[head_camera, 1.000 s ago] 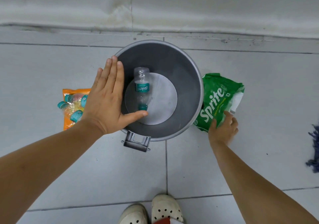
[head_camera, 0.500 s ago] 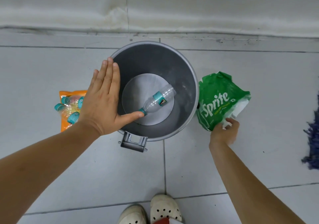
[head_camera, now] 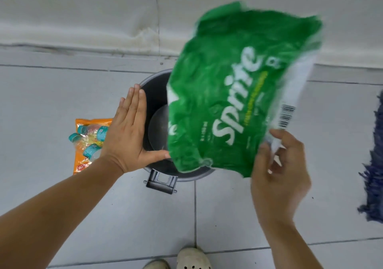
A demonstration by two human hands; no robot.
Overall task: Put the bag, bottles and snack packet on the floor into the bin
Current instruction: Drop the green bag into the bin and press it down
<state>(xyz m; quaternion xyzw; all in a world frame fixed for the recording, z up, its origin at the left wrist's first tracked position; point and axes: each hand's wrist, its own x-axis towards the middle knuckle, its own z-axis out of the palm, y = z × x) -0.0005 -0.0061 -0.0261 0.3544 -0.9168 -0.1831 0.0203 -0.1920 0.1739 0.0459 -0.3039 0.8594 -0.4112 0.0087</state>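
My right hand (head_camera: 277, 171) grips the lower right corner of a green Sprite bag (head_camera: 234, 94), which hangs in the air above the grey metal bin (head_camera: 154, 86) and hides most of its opening. My left hand (head_camera: 129, 132) rests flat, fingers together, on the bin's left rim. The bottle inside the bin is hidden by the bag. On the floor to the left lies an orange snack packet (head_camera: 79, 163) with clear, teal-labelled bottles (head_camera: 92, 136) on top of it.
The bin's handle (head_camera: 160, 182) points toward me. A white wall (head_camera: 83, 10) runs along the back. A blue mop head (head_camera: 373, 165) lies at the right edge. My shoes (head_camera: 191, 259) are at the bottom on the tiled floor.
My right hand has lifted the Sprite bag off the floor and swung it up and left over the bin. My left hand has stayed on the rim.
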